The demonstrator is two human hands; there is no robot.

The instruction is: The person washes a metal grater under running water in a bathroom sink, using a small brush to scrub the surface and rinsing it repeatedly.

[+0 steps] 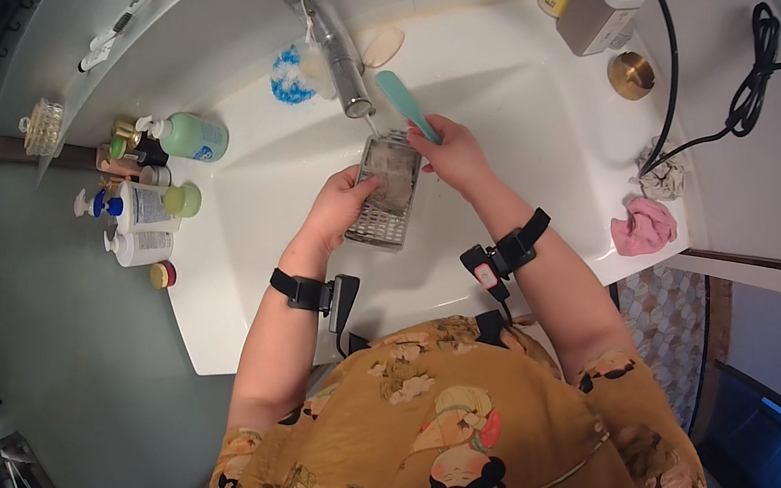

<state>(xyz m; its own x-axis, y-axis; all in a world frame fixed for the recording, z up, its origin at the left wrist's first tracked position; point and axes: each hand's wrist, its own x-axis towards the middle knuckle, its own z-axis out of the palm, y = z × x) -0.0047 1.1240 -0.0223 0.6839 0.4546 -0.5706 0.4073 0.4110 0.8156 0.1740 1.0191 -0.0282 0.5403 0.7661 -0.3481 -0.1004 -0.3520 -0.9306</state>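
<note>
My left hand (336, 206) grips the left side of a grey rectangular slotted plastic tray (384, 194), its thumb lying over the near part. Dark grime coats the tray's upper surface, and pale slots show at its near end. In my right hand (452, 151) is the teal handle (403, 100) of a brush-like tool; its working end is hidden by the fingers and the tray. From the chrome faucet (344, 65), a thin stream of water falls at the tray's far end. Both hands are over the white sink basin (527, 121), where dark specks lie right of the tray.
A blue-and-white scrubber (293, 77) is beside the faucet. Pump bottles (192, 136) and jars (183, 200) crowd the left ledge. On the right are a soap dispenser (598, 15), a brass-coloured cup (631, 76), a pink cloth (644, 227) and a black cable (671, 81).
</note>
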